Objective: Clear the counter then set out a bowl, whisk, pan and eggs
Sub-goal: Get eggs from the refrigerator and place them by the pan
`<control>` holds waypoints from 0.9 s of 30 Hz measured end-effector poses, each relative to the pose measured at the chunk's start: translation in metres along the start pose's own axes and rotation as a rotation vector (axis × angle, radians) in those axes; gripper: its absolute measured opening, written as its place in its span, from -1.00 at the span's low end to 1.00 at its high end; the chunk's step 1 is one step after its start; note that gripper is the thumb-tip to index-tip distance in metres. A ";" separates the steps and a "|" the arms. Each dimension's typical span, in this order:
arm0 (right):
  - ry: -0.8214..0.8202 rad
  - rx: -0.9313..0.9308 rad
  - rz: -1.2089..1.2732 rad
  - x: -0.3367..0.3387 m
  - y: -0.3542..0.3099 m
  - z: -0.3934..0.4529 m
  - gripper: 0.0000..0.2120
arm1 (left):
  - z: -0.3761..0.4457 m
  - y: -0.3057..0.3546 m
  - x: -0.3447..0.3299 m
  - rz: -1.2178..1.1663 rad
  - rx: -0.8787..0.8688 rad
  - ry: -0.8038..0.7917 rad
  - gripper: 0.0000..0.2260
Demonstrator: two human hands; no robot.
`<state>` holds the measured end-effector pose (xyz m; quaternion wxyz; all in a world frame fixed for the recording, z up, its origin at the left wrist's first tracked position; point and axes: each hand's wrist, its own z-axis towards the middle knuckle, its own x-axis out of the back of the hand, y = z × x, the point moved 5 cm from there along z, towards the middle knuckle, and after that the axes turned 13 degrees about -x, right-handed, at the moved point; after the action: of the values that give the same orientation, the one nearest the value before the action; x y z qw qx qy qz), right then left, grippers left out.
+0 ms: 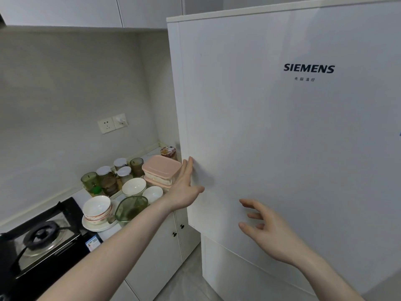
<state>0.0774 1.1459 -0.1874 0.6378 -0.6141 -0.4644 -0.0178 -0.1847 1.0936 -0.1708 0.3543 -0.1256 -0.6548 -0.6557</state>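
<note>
2 white bowls (142, 190) sit side by side on the counter (152, 152) at 8 o'clock in view, the larger behind the smaller, with a stack of bowls (97, 208) on a plate (95, 227) at their 8 o'clock and a green glass jug (130, 208) just in front. 2 pink lidded boxes (161, 172) are stacked at the bowls' 2 o'clock, beside jars and green glasses (112, 175). The left hand (184, 191) reaches out with fingers straight, fingertips at the left edge of the white fridge door (282, 137), grasping nothing. At its 4 o'clock the right hand (267, 227) hovers before the door, fingers loosely spread and holding nothing. A gas hob (41, 237) lies at 7 o'clock.
</note>
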 end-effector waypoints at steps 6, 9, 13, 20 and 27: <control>-0.015 0.001 -0.019 0.002 0.002 0.018 -0.49 | 0.021 0.001 -0.010 -0.011 -0.009 -0.057 -0.11; -0.012 0.000 -0.022 0.003 0.001 0.025 -0.49 | 0.028 0.004 -0.019 -0.005 -0.035 -0.104 -0.15; -0.001 -0.001 -0.022 0.006 -0.001 0.033 -0.49 | 0.040 0.005 -0.030 -0.005 -0.060 -0.135 -0.20; 0.020 -0.008 -0.033 0.006 -0.003 0.041 -0.50 | 0.055 -0.001 -0.047 0.002 -0.054 -0.212 -0.17; 0.020 -0.003 -0.044 -0.011 -0.020 0.039 -0.49 | 0.038 -0.007 -0.024 -0.022 -0.068 -0.185 -0.23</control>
<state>0.0370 1.1662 -0.1862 0.6411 -0.6043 -0.4715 -0.0387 -0.1831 1.1357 -0.1866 0.2804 -0.1904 -0.6635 -0.6670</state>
